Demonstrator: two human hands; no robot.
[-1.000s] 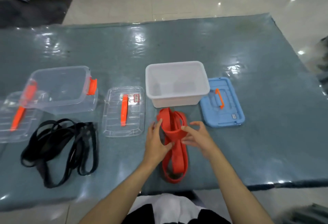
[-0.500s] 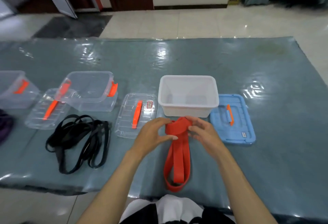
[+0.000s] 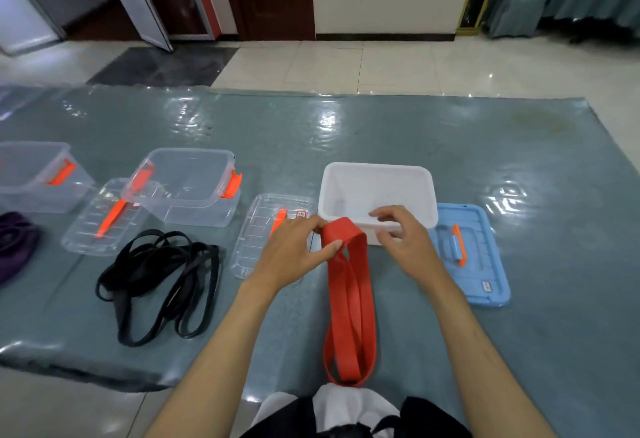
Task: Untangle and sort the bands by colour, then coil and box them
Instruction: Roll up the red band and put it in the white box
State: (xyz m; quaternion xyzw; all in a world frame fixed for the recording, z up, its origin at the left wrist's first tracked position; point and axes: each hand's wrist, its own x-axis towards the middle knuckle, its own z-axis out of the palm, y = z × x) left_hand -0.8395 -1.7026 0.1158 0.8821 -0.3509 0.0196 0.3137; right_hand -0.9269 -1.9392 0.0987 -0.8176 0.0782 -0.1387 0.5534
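Head view, glossy teal table cover (image 3: 381, 132); tiled floor (image 3: 346, 63)

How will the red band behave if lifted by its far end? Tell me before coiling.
Probably floppy: the red band bends sharply where the left hand pinches it and lies limp on the table. Likely light, since fingers alone raise its end. Its near loop overhangs the table edge, so it may slide off when pulled.

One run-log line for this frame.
step: coiling | left hand: pinches flat red rubber band | right hand: off band | empty white plastic box behind
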